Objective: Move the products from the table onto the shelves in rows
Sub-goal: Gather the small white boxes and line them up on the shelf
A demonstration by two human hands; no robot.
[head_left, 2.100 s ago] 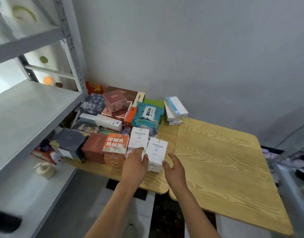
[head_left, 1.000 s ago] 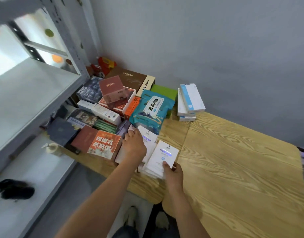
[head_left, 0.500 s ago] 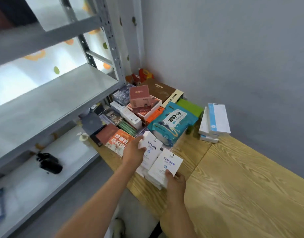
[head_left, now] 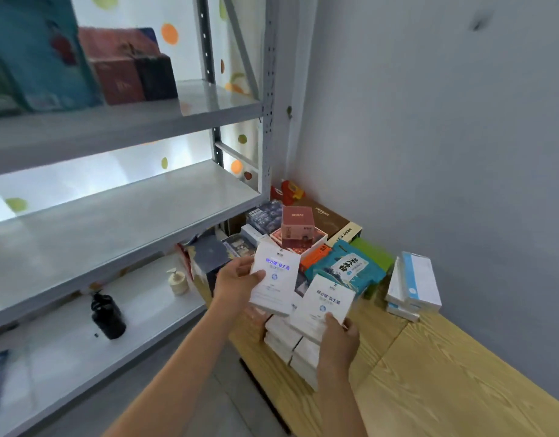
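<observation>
My left hand (head_left: 237, 280) grips a white box with blue print (head_left: 276, 283), lifted above the table's near-left corner. A second white box (head_left: 324, 305) of the same kind is in my right hand (head_left: 338, 337), just to the right and lower. Under both lies a stack of more white boxes (head_left: 287, 340) on the wooden table (head_left: 445, 383). Behind them is a pile of products: a teal pouch (head_left: 347, 268), a pink box (head_left: 297, 227), an orange box (head_left: 314, 257). The grey metal shelves (head_left: 120, 222) stand to the left.
White-and-blue boxes (head_left: 413, 283) are stacked by the wall. The top shelf holds a teal box (head_left: 35, 58) and a dark red box (head_left: 120, 67). On the lowest shelf stand a black bottle (head_left: 106, 316) and a cream pump bottle (head_left: 177, 280). The middle shelf surface shows bare.
Both hands have lifted a white box each off the stack on the table. My view has swung left and up, bringing the shelves into sight.
</observation>
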